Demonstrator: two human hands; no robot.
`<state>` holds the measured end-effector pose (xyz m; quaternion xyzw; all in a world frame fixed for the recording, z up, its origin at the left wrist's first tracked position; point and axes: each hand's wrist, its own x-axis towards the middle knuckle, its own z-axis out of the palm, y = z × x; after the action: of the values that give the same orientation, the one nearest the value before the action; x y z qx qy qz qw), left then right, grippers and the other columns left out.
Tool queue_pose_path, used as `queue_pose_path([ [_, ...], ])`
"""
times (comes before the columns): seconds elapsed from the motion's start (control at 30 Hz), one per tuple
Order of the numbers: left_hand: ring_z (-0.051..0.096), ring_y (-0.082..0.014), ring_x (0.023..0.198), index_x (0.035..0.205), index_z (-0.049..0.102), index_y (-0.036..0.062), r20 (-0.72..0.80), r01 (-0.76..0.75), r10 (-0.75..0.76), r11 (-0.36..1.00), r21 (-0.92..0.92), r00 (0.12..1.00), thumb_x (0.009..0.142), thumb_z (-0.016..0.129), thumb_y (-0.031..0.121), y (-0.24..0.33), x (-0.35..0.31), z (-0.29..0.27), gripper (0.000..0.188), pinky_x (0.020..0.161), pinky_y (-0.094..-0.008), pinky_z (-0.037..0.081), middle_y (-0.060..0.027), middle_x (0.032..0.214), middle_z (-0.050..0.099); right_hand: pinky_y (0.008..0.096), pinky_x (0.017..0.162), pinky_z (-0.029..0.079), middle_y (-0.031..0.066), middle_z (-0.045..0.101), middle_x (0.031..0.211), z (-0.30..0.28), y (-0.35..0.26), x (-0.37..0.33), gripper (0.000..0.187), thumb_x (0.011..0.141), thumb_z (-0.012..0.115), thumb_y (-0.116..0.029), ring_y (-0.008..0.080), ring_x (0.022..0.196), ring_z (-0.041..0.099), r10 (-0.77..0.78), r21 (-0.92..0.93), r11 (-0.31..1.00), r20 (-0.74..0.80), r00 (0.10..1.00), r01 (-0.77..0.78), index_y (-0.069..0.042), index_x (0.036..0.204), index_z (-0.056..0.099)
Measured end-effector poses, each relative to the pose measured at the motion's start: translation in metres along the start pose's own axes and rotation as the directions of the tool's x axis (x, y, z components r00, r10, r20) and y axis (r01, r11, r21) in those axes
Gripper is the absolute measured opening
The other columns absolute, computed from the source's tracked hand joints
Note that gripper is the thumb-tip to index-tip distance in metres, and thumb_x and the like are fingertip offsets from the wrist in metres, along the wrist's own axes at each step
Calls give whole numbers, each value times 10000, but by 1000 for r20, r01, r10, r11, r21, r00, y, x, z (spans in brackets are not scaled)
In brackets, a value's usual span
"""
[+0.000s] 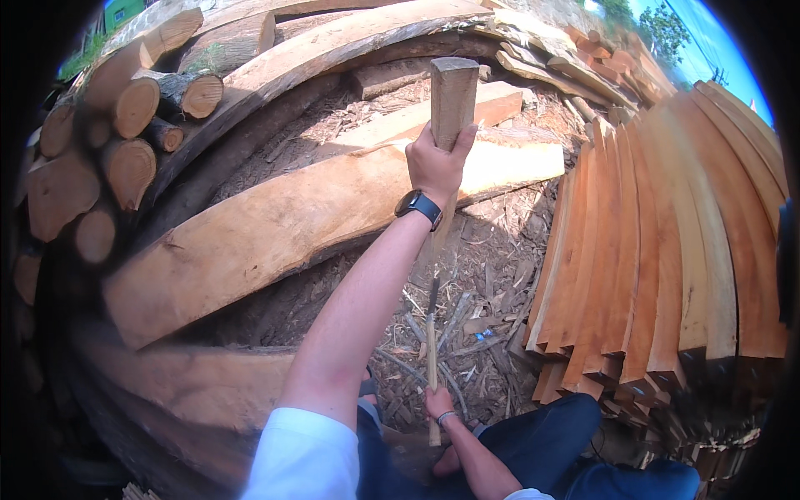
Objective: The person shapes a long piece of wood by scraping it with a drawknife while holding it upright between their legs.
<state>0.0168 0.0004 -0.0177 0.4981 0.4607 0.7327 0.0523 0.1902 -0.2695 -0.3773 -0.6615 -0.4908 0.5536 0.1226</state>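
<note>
Near the upper middle of the head view, found the left hand [435,167] closed around a square-ended wooden block [452,96], with the thumb laid against its right side. Noted the block nearly upright, with the flat end uppermost and the lower part partly hidden behind hand and wrist. Logged a dark watch [419,207] on the left wrist and a white sleeve [304,454] higher on that arm. Lower down, saw the right hand [437,402] gripping a slim wooden-handled tool [432,350] near the base of the handle, with the dark tip pointing up toward the block. Could not confirm contact or gap between tip and block, owing to blur. Recorded a light bracelet [447,415] on the right wrist. Found a broad plank [250,233] slanting behind the left hand, cut logs [133,171] piled at left and reddish-brown boards [658,225] stacked at right. Marked wood chips [492,250] scattered between plank and boards, with dark blue trousers [542,439] at the lower edge.
</note>
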Motion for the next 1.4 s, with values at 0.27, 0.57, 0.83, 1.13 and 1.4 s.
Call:
queue_pose_path([
  [0.27, 709, -291, 684, 912, 657, -35, 14, 11, -10, 999, -39, 1000, 806, 718, 509, 7, 1, 15, 558, 603, -358, 547, -174, 704, 687, 350, 358, 433, 82, 535, 531, -18, 9, 37, 302, 982, 486, -258, 210, 403, 572, -341, 21, 904, -564, 752, 427, 15, 852, 496],
  [0.57, 710, -283, 689, 912, 660, -21, 40, 38, -35, 997, -67, 999, 809, 714, 515, 4, 2, 10, 548, 603, -361, 544, -168, 713, 690, 422, 438, 504, 192, 592, 592, -9, 7, 15, 366, 966, 479, -280, 306, 463, 624, -71, 6, 997, -203, 977, 74, 69, 874, 539],
  [0.83, 708, -294, 690, 911, 658, -22, 19, 16, -16, 999, -40, 1000, 812, 716, 498, 7, 1, 8, 532, 605, -362, 546, -174, 712, 689, 469, 530, 496, 200, 588, 600, -5, -13, 4, 409, 991, 431, -319, 352, 552, 640, -389, -185, 921, -411, 825, 342, 41, 824, 528],
  [1.13, 708, -288, 684, 924, 661, -18, 56, 31, -27, 997, -77, 998, 810, 722, 487, 12, -1, 16, 521, 604, -356, 547, -166, 720, 694, 409, 427, 432, 103, 515, 532, -5, 13, 26, 394, 1002, 411, -308, 261, 435, 543, -274, 76, 946, -342, 899, 317, -4, 784, 532],
  [1.4, 709, -286, 691, 929, 665, -15, 54, 28, -22, 993, -111, 998, 810, 720, 489, 18, -2, 27, 521, 610, -355, 548, -163, 730, 697, 539, 677, 470, 268, 603, 665, -9, 50, 48, 434, 980, 406, -325, 451, 698, 630, -118, -153, 984, -190, 975, 89, 63, 865, 563],
])
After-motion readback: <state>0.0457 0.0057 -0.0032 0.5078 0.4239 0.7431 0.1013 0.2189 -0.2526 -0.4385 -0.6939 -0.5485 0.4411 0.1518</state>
